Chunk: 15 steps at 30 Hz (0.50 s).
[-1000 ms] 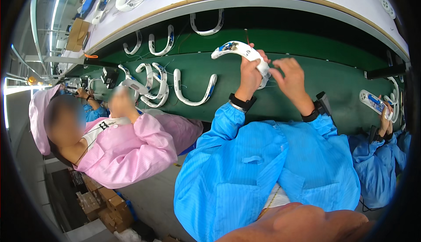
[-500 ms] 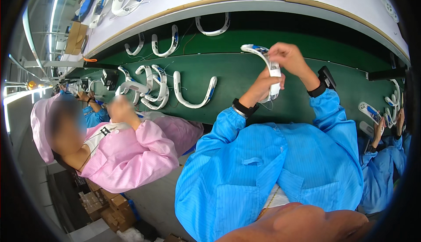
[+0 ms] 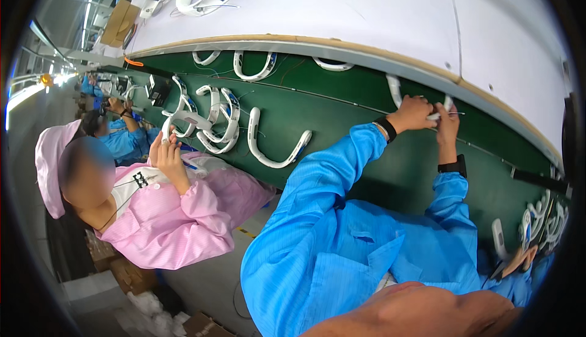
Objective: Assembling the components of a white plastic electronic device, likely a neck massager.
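A white U-shaped neckband-like device (image 3: 394, 88) lies at the far side of the green work surface (image 3: 348, 148), partly under the white shelf's edge. My left hand (image 3: 412, 113) is closed on its left bend. Beside it, my right hand (image 3: 448, 124) has its fingers closed round the right side of the curve, by a thin wire. My fingers cover much of the bend, and the shelf hides the tips of both arms. Nearest on the left is another white U-shaped device (image 3: 278, 163), lying by itself with a blue patch on one arm.
The white shelf (image 3: 378, 22) overhangs the far side. Several white devices (image 3: 229, 120) cluster at left, where a co-worker in pink (image 3: 165, 215) holds one. More devices (image 3: 537, 218) lie at right near another co-worker's hands (image 3: 519, 260). A black bar (image 3: 537, 181) juts in there.
Both hands have moved away from me toward the shelf with the device, which was held up before and now rests at the far side. The view has shifted too.
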{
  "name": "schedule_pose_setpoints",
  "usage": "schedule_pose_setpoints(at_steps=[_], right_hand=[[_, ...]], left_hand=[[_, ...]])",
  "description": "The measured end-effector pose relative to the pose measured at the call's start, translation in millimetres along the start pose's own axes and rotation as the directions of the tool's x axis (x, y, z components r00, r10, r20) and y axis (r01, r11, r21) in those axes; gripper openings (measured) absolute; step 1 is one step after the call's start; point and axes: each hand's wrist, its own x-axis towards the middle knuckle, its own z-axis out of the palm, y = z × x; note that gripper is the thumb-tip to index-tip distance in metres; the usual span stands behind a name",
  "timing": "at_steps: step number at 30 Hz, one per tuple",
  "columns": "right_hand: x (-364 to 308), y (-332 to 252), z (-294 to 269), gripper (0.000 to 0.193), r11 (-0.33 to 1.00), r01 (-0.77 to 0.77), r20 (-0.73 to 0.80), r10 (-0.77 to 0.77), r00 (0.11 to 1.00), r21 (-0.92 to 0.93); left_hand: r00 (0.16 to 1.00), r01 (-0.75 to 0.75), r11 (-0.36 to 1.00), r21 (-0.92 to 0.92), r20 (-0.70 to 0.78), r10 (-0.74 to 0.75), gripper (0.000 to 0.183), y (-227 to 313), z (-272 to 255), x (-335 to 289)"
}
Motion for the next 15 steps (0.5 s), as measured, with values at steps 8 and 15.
schedule_pose_setpoints(at_steps=[8,15], right_hand=[[157.8,61.5,-167.4,0.028,0.920,-0.142,-0.376,-0.005,0.927,-0.364],[81.5,0.4,-71.2,0.026,-0.150,-0.140,-0.036,-0.546,0.837,-0.979]], left_hand=[[0.868,0.495,0.853,0.167,-0.125,-0.480,0.036,-196.5,-28.7,-27.8],[0.923,0.334,0.939,0.081,-0.231,-0.308,0.027,-229.2,-23.9,-36.6]])
